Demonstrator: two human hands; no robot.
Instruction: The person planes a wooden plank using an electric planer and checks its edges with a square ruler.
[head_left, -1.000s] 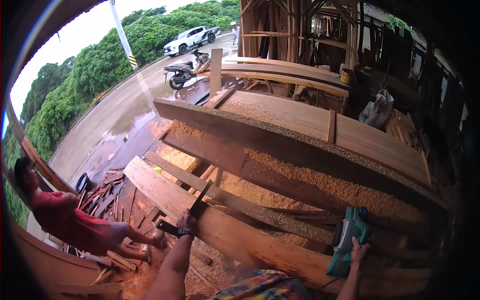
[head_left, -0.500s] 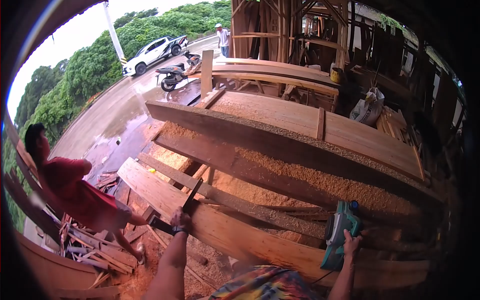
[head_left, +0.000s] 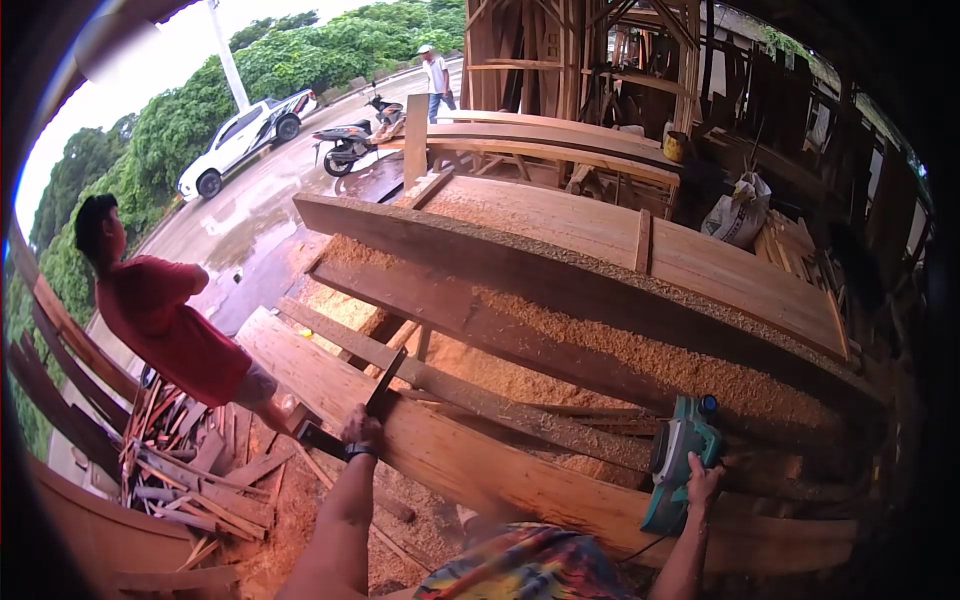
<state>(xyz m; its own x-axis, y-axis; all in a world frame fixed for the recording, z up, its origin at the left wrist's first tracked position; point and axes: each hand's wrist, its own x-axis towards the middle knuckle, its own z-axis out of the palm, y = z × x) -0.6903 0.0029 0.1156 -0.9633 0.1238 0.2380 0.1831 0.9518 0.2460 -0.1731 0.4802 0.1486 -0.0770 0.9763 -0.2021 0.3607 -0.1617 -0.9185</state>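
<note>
A long pale plank [head_left: 480, 465] runs across in front of me. My left hand [head_left: 361, 430] is closed on a dark, straight-edged tool [head_left: 386, 383] that lies across the plank, with a dark piece reaching out past its near edge. At the right, my right hand [head_left: 704, 478] grips the handle of a teal power planer [head_left: 680, 462], which rests on the plank. A cord trails from the planer toward my body. Part of the left fingers is hidden.
Shavings cover a dark thick board [head_left: 580, 272] beyond the plank. A person in a red shirt [head_left: 165, 320] stands at the left near scrap wood [head_left: 200, 480]. Another person [head_left: 436, 82] is by a motorcycle [head_left: 345, 145]. A white pickup [head_left: 235, 140] is on the road.
The pickup has moved left and nearer along the road. The far person has come further into view. The person in red appears more upright and further right. Both my hands keep their holds.
</note>
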